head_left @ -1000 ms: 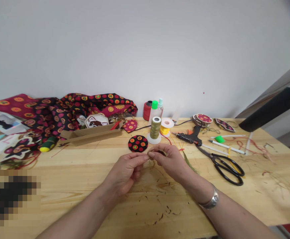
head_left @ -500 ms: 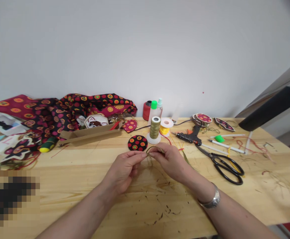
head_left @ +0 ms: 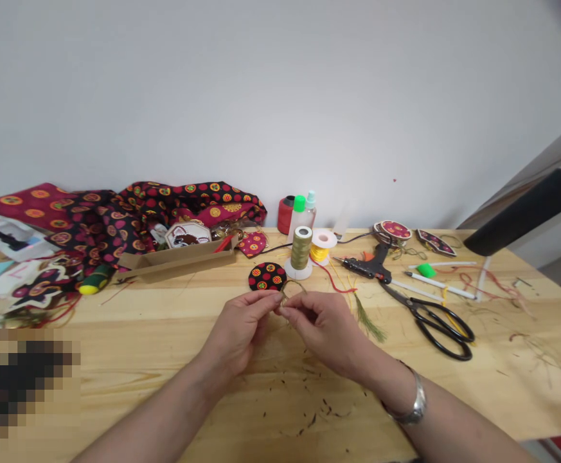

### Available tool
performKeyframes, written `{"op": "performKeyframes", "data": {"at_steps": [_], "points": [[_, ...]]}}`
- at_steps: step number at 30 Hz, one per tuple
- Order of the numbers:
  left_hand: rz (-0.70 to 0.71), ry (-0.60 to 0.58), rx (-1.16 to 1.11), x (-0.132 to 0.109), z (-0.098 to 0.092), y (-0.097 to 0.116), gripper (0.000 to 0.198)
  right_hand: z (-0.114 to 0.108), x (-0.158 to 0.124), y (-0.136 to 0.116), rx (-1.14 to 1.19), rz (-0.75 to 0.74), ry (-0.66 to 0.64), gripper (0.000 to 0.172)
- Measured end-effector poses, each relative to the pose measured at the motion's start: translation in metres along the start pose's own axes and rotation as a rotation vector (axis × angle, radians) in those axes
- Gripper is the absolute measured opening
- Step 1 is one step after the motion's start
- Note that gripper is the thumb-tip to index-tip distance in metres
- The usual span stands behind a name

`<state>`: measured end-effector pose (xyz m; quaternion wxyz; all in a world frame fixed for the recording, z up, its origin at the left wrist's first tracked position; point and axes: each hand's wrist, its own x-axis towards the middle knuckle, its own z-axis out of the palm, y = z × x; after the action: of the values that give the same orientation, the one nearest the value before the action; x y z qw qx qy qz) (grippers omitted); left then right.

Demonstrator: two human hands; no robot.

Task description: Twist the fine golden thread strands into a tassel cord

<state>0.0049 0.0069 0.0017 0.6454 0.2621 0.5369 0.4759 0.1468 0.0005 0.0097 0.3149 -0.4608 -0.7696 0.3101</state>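
Over the middle of the wooden table (head_left: 130, 360), my left hand (head_left: 241, 331) and my right hand (head_left: 323, 328) meet fingertip to fingertip. Both pinch a small bundle of olive-green thread (head_left: 290, 290) that loops up between them. A round black fabric disc with red and yellow dots (head_left: 267, 276) lies just beyond my left fingers. Behind it stands an olive thread spool (head_left: 301, 248) beside a yellow thread spool (head_left: 321, 244). A green thread tassel (head_left: 369, 321) lies on the table to the right of my right hand.
Black scissors (head_left: 441, 321) and a black glue gun (head_left: 367, 265) lie to the right, with pens and fabric pieces beyond. Patterned cloth (head_left: 116, 215), a cardboard tray (head_left: 174, 260) and glue bottles (head_left: 302, 215) sit at the back. Thread scraps litter the near table.
My right hand has drawn back toward me and to the left, uncovering the green tassel on the table. The thread loop now stands up between my fingertips. My left hand has barely moved.
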Motion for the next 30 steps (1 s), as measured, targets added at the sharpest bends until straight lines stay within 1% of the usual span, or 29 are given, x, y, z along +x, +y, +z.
{"op": "performKeyframes", "data": {"at_steps": [2, 6, 9, 11, 13, 15, 17, 20, 21, 22, 24, 26, 28, 30], "points": [[-0.011, -0.009, -0.024, 0.0, -0.001, 0.0, 0.017, 0.001, -0.003, -0.001, -0.104, -0.081, -0.026, 0.021], [-0.058, -0.079, -0.034, 0.004, -0.006, -0.004, 0.019, 0.005, -0.007, 0.0, -0.35, -0.261, -0.082, 0.02], [-0.093, -0.119, -0.083, 0.007, -0.01, -0.006, 0.018, 0.007, -0.008, 0.003, -0.556, -0.353, -0.137, 0.018], [-0.121, -0.14, -0.129, 0.008, -0.011, -0.007, 0.016, 0.008, -0.008, 0.003, -0.625, -0.398, -0.155, 0.016], [-0.141, -0.156, -0.155, 0.009, -0.01, -0.006, 0.015, 0.007, -0.007, 0.003, -0.622, -0.427, -0.16, 0.016], [-0.137, -0.171, -0.154, 0.008, -0.009, -0.005, 0.016, 0.005, -0.006, 0.001, -0.569, -0.418, -0.147, 0.019], [-0.112, -0.166, -0.13, 0.007, -0.008, -0.004, 0.017, 0.001, -0.004, 0.0, -0.484, -0.345, -0.097, 0.026], [-0.079, -0.136, -0.082, 0.005, -0.007, -0.003, 0.018, -0.005, 0.001, 0.004, -0.318, -0.118, 0.074, 0.034], [-0.078, -0.128, -0.069, 0.004, -0.006, -0.002, 0.018, -0.005, 0.004, 0.007, -0.239, -0.042, 0.13, 0.033], [-0.081, -0.124, -0.059, 0.004, -0.006, -0.003, 0.018, -0.005, 0.007, 0.01, -0.125, 0.012, 0.146, 0.027], [-0.089, -0.124, -0.038, 0.003, -0.006, -0.003, 0.016, -0.004, 0.013, 0.016, 0.155, 0.089, 0.143, 0.016], [-0.095, -0.136, -0.009, 0.003, -0.005, -0.005, 0.015, -0.002, 0.017, 0.021, 0.37, 0.16, 0.11, 0.015], [-0.099, -0.153, 0.027, 0.003, -0.004, -0.006, 0.016, 0.0, 0.02, 0.022, 0.494, 0.212, 0.08, 0.014], [-0.098, -0.17, 0.061, 0.002, -0.004, -0.007, 0.017, 0.0, 0.02, 0.022, 0.559, 0.232, 0.067, 0.012]]}}
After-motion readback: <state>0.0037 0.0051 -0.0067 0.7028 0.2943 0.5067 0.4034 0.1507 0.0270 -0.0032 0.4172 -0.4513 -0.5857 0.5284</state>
